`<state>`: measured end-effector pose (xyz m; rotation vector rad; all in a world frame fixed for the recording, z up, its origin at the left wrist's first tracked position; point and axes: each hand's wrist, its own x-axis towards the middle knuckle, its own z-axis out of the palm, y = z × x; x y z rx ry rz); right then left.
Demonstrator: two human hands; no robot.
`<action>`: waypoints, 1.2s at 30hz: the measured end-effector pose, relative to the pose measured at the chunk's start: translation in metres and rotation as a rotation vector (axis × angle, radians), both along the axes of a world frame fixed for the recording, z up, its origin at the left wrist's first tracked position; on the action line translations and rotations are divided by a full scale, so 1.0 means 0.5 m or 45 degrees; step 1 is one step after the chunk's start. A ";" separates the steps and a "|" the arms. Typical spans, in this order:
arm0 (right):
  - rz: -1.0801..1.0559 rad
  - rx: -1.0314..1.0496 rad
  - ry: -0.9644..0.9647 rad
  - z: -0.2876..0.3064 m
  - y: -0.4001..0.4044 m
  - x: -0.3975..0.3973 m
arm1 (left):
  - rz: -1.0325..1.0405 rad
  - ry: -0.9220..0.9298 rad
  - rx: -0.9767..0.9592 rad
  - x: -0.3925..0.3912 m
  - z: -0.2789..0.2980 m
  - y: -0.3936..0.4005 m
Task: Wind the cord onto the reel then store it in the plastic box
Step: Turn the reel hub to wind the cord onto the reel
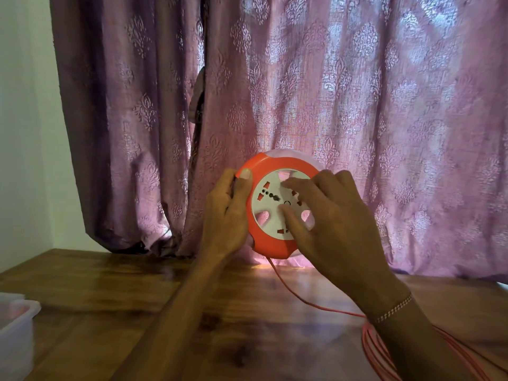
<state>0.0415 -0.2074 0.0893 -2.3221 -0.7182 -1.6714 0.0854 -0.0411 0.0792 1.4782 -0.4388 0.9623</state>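
reel (pixel 275 204): i'm holding it upright above the table's far edge
left hand (pixel 228 213): gripping the orange rim
right hand (pixel 327 215): fingers spread on the white dial
cord (pixel 302 295): looking limp, trailing near right
plastic box (pixel 16 325): waiting near left

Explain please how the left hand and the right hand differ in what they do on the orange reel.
The left hand grips the orange rim of the reel from the side, thumb on the front; the right hand lies across the white socket face instead. The left hand's fingers curl round the edge; the right hand's fingers are spread and fairly straight. Only the right wrist wears a bracelet. Both touch the reel, held above the wooden table.
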 end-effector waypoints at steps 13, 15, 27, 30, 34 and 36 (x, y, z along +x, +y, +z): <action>-0.099 -0.319 0.084 -0.001 -0.008 0.000 | -0.005 -0.027 0.038 -0.003 0.001 0.002; -0.129 -0.291 0.097 -0.001 -0.005 -0.005 | 0.008 -0.026 0.049 -0.002 0.000 0.001; -0.143 0.077 0.128 -0.006 0.009 0.000 | 0.008 -0.037 0.013 0.001 0.000 -0.002; -0.146 0.026 0.062 -0.005 0.004 0.003 | -0.001 -0.024 0.000 0.003 -0.004 -0.001; -0.010 -0.122 -0.101 0.006 -0.014 0.005 | -0.009 -0.008 -0.006 -0.001 0.000 0.001; 0.091 -0.242 -0.055 0.009 -0.022 0.005 | -0.003 -0.005 0.000 -0.004 0.001 0.001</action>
